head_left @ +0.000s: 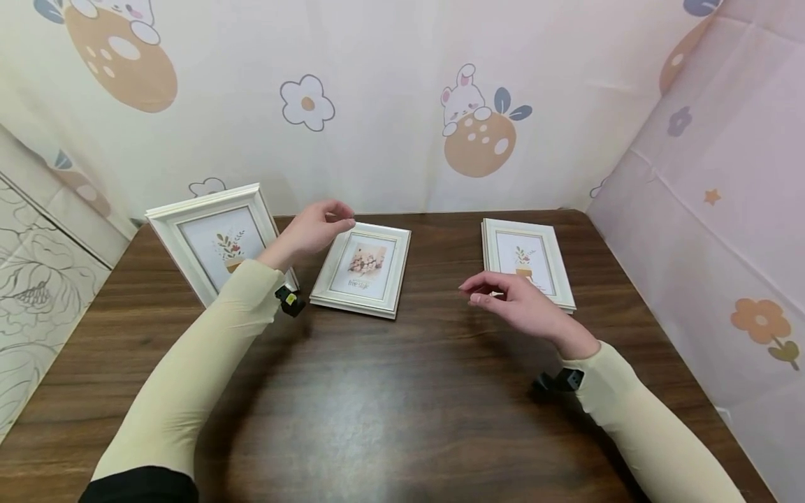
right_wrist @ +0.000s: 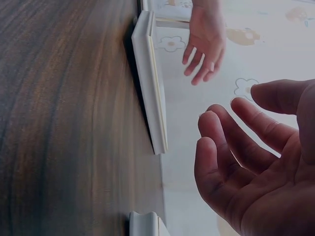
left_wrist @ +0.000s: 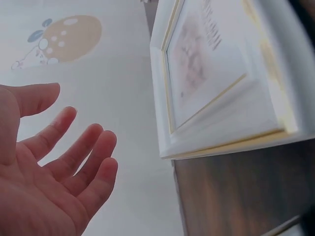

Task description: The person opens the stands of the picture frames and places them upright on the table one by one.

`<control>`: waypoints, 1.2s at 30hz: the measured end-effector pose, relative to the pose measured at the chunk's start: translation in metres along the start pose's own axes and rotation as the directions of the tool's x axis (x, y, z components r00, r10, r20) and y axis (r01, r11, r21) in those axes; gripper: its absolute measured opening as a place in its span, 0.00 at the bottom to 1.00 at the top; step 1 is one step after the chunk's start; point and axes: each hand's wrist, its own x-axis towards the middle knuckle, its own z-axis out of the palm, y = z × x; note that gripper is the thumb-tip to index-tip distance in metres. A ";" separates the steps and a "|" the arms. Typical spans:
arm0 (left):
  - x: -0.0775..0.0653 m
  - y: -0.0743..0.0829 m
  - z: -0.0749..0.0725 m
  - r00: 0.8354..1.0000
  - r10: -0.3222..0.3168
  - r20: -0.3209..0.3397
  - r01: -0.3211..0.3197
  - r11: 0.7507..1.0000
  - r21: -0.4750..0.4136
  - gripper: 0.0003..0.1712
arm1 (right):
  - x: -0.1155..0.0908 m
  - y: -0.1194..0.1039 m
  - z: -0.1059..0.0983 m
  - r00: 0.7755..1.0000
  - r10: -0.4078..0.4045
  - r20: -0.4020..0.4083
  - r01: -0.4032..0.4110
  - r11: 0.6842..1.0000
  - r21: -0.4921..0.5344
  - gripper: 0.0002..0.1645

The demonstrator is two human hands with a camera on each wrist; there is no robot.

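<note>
The right hand (head_left: 523, 305) partly hides the rightmost frame (head_left: 525, 251).

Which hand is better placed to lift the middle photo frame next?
Probably the left hand. In the head view it is empty, near the far left corner of the middle frame. The right hand, also empty, is nearer the right-hand frame, with table between it and the middle frame.

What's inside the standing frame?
The standing frame shows a print of a potted plant. The left sleeve covers the print's lower right; that part can't be seen.
</note>
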 end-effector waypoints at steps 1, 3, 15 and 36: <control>0.003 0.001 -0.001 1.000 -0.001 0.008 0.001 1.000 -0.001 0.20 | 0.000 0.000 0.001 1.000 0.005 0.002 -0.005 1.000 0.001 0.13; 0.008 0.002 -0.003 1.000 -0.001 0.017 0.001 1.000 0.017 0.20 | -0.001 0.000 0.002 1.000 0.014 0.005 -0.014 1.000 0.006 0.13; 0.032 0.005 -0.003 0.995 -0.081 0.055 0.075 0.992 0.104 0.19 | -0.004 0.001 0.007 1.000 0.006 0.027 -0.006 1.000 -0.002 0.10; 0.051 -0.025 0.014 0.966 -0.231 0.119 0.214 0.967 0.141 0.28 | -0.005 0.011 0.012 0.998 -0.026 0.063 0.028 0.999 -0.034 0.10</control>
